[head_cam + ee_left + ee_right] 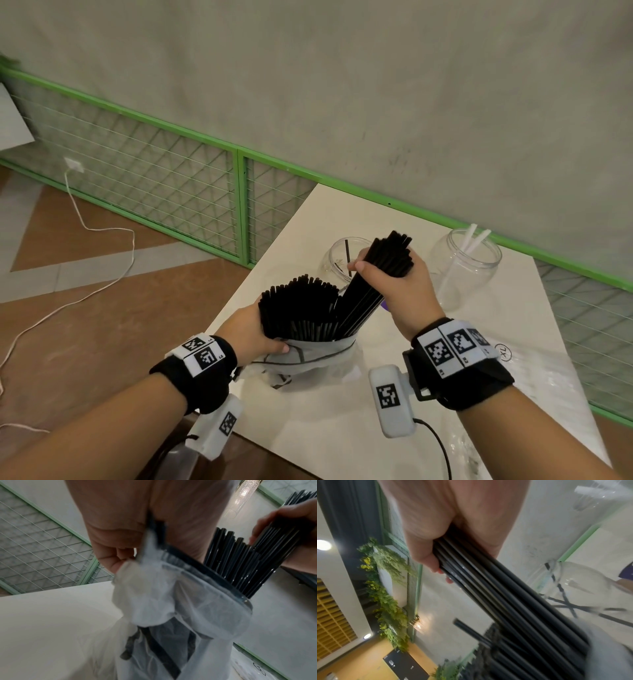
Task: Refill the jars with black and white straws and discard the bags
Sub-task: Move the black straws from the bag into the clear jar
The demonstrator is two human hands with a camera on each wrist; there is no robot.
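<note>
L hand [255, 330] is gripping the bag [308, 356] rim, fingers curled on it, bag standing on bench [342, 428] near-centre. R hand [394, 281] is holding a bundle [387, 260] of black straws, fingers wrapped tight, lower ends still in bag w/ the rest [298, 308]. Left jar [337, 260] sitting just behind, few black straws inside. Right jar [466, 267] is holding white straws [474, 238].
</note>
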